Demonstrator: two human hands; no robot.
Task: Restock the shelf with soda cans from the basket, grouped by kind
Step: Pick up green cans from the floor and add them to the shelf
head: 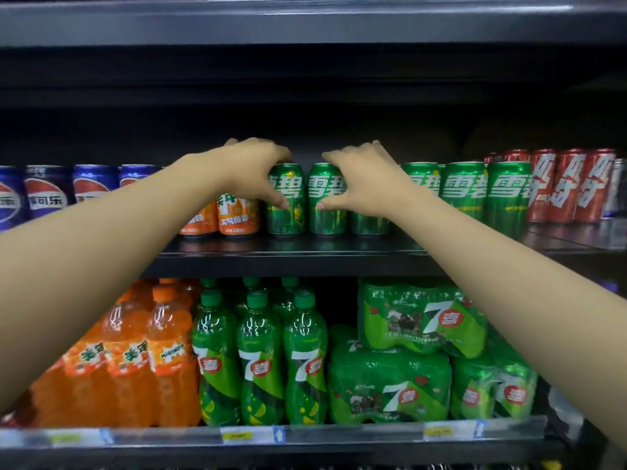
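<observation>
Green aluminium soda cans with white lettering stand in a row across the middle of the frame on the black metal shelf [288, 256], grouped between orange cans [237, 215] to their left and red cans [570, 188] at the right edge, with blue cans [47, 191] further left. The left hand [252, 171] curls over the top of 1 green can [286, 205], thumb on its front and fingers hidden behind, so its grip is closed around that can. The right hand [363, 179] is in the same pose on the neighbouring green can [325, 212], its grip likewise closed on it. Both cans stand upright on the shelf, just beside each other. In the lower half of the frame, orange bottles [135, 351], green bottles [261, 354] and green shrink-wrapped packs [420, 320] fill the shelf below.
</observation>
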